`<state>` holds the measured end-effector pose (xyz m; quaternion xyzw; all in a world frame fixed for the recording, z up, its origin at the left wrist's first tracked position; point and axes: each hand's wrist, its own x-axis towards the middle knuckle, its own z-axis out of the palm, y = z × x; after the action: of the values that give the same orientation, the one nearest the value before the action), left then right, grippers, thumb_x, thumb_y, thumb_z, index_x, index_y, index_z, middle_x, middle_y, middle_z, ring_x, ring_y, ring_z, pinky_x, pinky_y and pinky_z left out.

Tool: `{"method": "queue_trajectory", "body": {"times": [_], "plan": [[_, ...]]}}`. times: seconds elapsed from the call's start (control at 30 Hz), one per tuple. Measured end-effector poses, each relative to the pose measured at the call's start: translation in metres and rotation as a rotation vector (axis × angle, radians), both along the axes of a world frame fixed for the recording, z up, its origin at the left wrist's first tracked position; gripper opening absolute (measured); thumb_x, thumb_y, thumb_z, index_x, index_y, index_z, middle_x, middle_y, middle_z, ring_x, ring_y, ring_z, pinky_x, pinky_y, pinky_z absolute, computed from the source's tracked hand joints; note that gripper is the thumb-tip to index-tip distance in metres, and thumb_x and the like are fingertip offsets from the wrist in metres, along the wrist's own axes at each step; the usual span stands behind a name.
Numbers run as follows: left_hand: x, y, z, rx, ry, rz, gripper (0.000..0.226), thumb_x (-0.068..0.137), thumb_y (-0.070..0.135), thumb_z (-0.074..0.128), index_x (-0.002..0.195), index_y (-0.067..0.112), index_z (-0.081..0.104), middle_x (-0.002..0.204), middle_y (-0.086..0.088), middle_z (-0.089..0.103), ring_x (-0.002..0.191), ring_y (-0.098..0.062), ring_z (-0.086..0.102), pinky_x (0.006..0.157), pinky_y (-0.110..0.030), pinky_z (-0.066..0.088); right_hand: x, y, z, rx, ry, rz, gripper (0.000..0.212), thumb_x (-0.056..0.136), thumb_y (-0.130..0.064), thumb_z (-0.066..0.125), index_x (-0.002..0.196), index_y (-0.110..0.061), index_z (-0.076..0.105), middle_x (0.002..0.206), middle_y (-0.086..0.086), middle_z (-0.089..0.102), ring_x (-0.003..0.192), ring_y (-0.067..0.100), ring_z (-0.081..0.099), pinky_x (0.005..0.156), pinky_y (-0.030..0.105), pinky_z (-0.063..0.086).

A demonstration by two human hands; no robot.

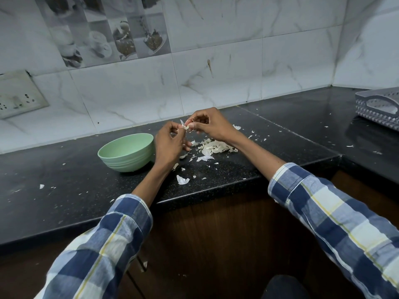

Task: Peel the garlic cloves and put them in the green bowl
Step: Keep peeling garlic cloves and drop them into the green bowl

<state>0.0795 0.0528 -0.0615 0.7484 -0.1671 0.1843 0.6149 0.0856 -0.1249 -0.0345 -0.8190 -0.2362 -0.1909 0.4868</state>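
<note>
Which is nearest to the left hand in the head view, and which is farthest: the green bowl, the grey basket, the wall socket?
From the left hand:
1. Green bowl, just beside it on its left, on the counter.
2. Wall socket, far to the left, on the tiled wall.
3. Grey basket, at the far right end of the counter.

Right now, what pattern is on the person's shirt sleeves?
Blue, white and grey checks with thin yellow lines on the sleeves, seen best in the head view.
</note>
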Motion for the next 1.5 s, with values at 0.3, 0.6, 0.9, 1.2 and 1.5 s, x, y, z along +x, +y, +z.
{"method": "queue_trajectory", "body": {"times": [0.3,0.6,0.9,1.2,1.5], "plan": [[-0.006,-0.001,-0.001,0.058,-0.026,0.029,0.010,0.109,0.021,0.055,0.107,0.014,0.061,0.089,-0.007,0.072,0.062,-0.022,0.073,0.058,-0.044,0.060,0.002,0.001,0.000,0.055,0.028,0.013,0.016,0.092,-0.010,0.077,0.107,-0.003,0.075,0.093,0.007,0.078,0.089,0.017,0.075,0.084,0.032,0.062],[-0.015,0.000,0.001,0.162,-0.110,0.054,0.021,0.105,0.032,0.066,0.105,0.011,0.063,0.081,-0.016,0.074,0.066,-0.034,0.074,0.061,-0.053,0.063,-0.002,-0.001,0.003,0.117,0.032,0.015,0.016,0.089,-0.007,0.079,0.102,0.000,0.077,0.086,0.010,0.076,0.073,0.005,0.068,0.068,0.018,0.053],[-0.014,0.003,0.004,0.139,-0.124,0.073,0.003,0.099,0.003,0.070,0.097,0.002,0.070,0.078,-0.017,0.074,0.063,-0.022,0.075,0.062,-0.050,0.065,0.005,0.000,0.000,0.233,0.232,0.120,0.022,0.092,0.000,0.072,0.113,0.005,0.075,0.106,0.019,0.077,0.094,0.020,0.069,0.089,0.030,0.058],[-0.009,0.004,0.002,0.188,-0.177,0.126,0.008,0.097,0.004,0.072,0.092,0.010,0.073,0.077,-0.006,0.075,0.062,-0.018,0.075,0.065,-0.050,0.065,0.005,0.000,-0.002,0.275,0.278,0.175,0.017,0.089,-0.008,0.078,0.106,-0.005,0.078,0.101,0.018,0.077,0.089,0.020,0.065,0.081,0.025,0.053],[-0.004,0.003,0.001,0.202,-0.147,0.095,0.008,0.097,0.010,0.074,0.094,0.016,0.072,0.078,-0.006,0.075,0.067,-0.018,0.076,0.071,-0.049,0.066,0.007,-0.002,0.002,0.455,0.490,0.265,0.021,0.088,0.012,0.068,0.106,0.002,0.071,0.097,0.011,0.075,0.091,0.017,0.070,0.082,0.024,0.060]]}}
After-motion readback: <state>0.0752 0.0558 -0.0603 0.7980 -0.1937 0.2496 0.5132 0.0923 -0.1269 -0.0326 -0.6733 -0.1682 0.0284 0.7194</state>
